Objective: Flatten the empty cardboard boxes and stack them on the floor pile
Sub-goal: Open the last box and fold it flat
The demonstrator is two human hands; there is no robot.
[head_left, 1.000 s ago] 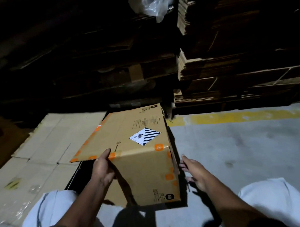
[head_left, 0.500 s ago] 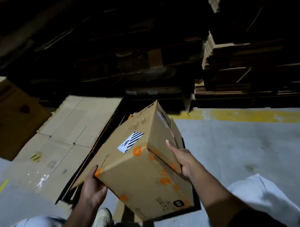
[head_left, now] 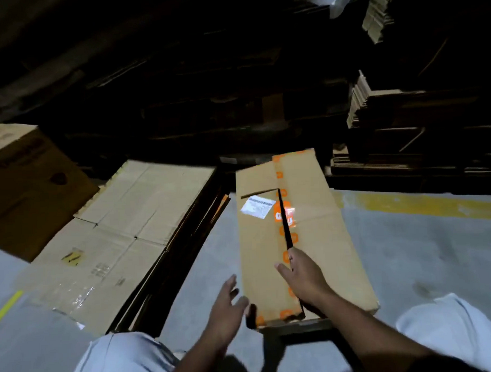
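1. Brown cardboard box [head_left: 318,239] with orange tape has a white paper label [head_left: 258,206]; its writing is too blurry to read.
2. It looks squashed flat and long, with a dark slit along the tape.
3. It lies on the grey floor [head_left: 408,249], beside my flat cardboard pile [head_left: 115,235].
4. My right hand [head_left: 304,278] rests on it, fingers loose.
5. My left hand [head_left: 226,311] hangs open, just beside its near corner.
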